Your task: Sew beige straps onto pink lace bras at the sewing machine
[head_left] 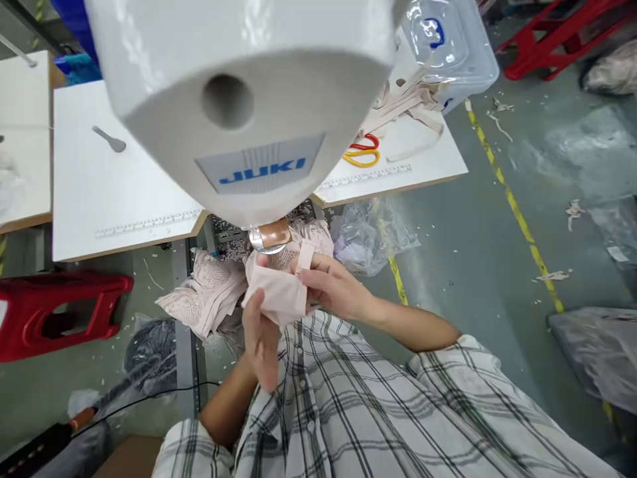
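A pale pink fabric piece with a short strap end is stretched between my hands, just in front of the sewing machine's lower end. My left hand grips its left edge, thumb on top. At the right edge, my right hand pinches the fabric by the strap, thumb over it. Bunched pale pink lace fabric hangs beside and behind the piece. The white machine head, marked JUKI, looms above and hides much of the table behind it. A round metal and copper-coloured part sits under it.
Scissors with red and yellow handles lie on the white table, near loose pale straps and a clear plastic box. A grey tool rests on the left table. A red stool stands at left; plastic bags hang right.
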### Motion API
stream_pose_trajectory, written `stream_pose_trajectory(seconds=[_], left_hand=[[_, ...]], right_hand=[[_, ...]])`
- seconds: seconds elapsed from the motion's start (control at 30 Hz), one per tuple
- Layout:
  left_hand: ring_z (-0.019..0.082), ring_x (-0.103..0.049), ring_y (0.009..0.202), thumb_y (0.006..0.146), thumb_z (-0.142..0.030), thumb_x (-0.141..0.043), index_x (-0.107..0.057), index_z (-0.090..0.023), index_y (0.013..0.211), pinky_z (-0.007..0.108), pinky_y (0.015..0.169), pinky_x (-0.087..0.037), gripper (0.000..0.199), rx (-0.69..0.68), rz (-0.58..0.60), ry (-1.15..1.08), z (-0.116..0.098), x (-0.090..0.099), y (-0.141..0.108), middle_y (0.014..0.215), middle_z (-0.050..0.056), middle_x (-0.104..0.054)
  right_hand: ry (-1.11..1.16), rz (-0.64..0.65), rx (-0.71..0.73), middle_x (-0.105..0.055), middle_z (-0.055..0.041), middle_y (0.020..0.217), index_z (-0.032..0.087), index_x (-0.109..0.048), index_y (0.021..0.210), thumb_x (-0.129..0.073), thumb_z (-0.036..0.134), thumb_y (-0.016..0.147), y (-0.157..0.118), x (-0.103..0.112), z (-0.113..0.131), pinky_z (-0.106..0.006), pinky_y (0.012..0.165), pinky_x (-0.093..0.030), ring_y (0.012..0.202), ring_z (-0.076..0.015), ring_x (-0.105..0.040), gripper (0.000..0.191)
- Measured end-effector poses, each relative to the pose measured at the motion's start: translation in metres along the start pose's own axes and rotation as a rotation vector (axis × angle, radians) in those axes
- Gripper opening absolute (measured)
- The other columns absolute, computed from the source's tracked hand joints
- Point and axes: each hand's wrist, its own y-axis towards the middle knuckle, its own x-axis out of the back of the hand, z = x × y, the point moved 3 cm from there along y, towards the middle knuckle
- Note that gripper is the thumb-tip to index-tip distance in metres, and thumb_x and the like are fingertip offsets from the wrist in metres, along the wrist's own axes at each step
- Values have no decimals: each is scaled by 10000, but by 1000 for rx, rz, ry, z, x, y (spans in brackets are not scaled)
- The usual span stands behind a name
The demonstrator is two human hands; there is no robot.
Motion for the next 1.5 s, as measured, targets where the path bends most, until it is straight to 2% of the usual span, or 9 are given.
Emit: stream_pose_trajectory(seconds=[0.07, 0.13, 0.2, 0.3, 0.47, 0.63, 0.77, 0.93, 1.5], left_hand=[[384, -297, 1501, 859, -799, -399, -286, -403, 1546, 599, 1159, -377, 801, -270, 81, 381, -18, 11, 15, 1638, 22, -314], [391, -220, 1529, 949, -646, -415, -238, -300, 1581, 626, 1196, -302, 741, -400, 147, 672, -24, 19, 33, 1643, 93, -306], [411, -188, 1534, 975, -511, -468, -277, -226, 1571, 650, 1203, -258, 688, -428, 221, 891, -21, 24, 51, 1622, 159, -334], [408, -299, 1498, 923, -368, -618, -396, -166, 1515, 616, 1204, -278, 664, -414, 335, 1097, -12, 26, 68, 1506, 210, -492], [307, -604, 1281, 927, -242, -640, -377, -184, 1536, 477, 1115, -458, 666, -348, 416, 1158, -3, 24, 70, 1260, 164, -696], [312, -656, 1196, 952, -221, -598, -367, -187, 1543, 503, 1077, -488, 635, -224, 387, 1220, -9, 17, 69, 1134, 135, -750], [332, -628, 1236, 955, -224, -586, -421, -163, 1510, 515, 1074, -489, 582, -201, 346, 1236, -16, 15, 76, 1231, 165, -712], [341, -626, 1230, 951, -235, -596, -479, -154, 1470, 518, 1052, -507, 538, -185, 330, 1247, -19, 18, 81, 1241, 163, -708], [350, -625, 1232, 940, -234, -613, -493, -145, 1458, 517, 1034, -520, 539, -206, 296, 1275, -19, 14, 82, 1309, 194, -668]], right_hand=[[-314, -19, 190, -640, -19, 792, 200, -613, 903, -591, 472, 930, 4, 2, 23, -279, 594, -487, 663, -145, -581, 275], [-686, -149, 424, -647, -59, 941, 197, -647, 896, -600, 395, 929, 17, 10, 40, -320, 721, -489, 838, -183, -582, 206], [-923, -290, 556, -603, -73, 1035, 194, -646, 865, -628, 318, 891, 34, 21, 47, -339, 784, -470, 920, -200, -547, 128], [-878, -352, 527, -545, -50, 977, 200, -594, 897, -631, 289, 857, 59, 39, 40, -322, 746, -463, 873, -188, -519, 105], [-460, -256, 337, -488, 25, 743, 225, -505, 920, -569, 402, 916, 81, 54, 26, -270, 589, -415, 646, -139, -459, 188], [-725, -305, 572, -610, -42, 954, 206, -575, 916, -605, 386, 901, 96, 56, 47, -335, 793, -504, 866, -188, -572, 184], [-927, -311, 709, -608, -78, 1051, 201, -606, 920, -589, 306, 890, 109, 54, 57, -401, 865, -516, 940, -227, -586, 110], [-954, -316, 641, -612, -55, 925, 228, -572, 826, -568, 266, 894, 116, 52, 57, -427, 810, -546, 877, -236, -587, 77], [-938, -289, 645, -599, -55, 930, 236, -566, 841, -551, 369, 923, 117, 52, 62, -415, 812, -532, 855, -224, -561, 156]])
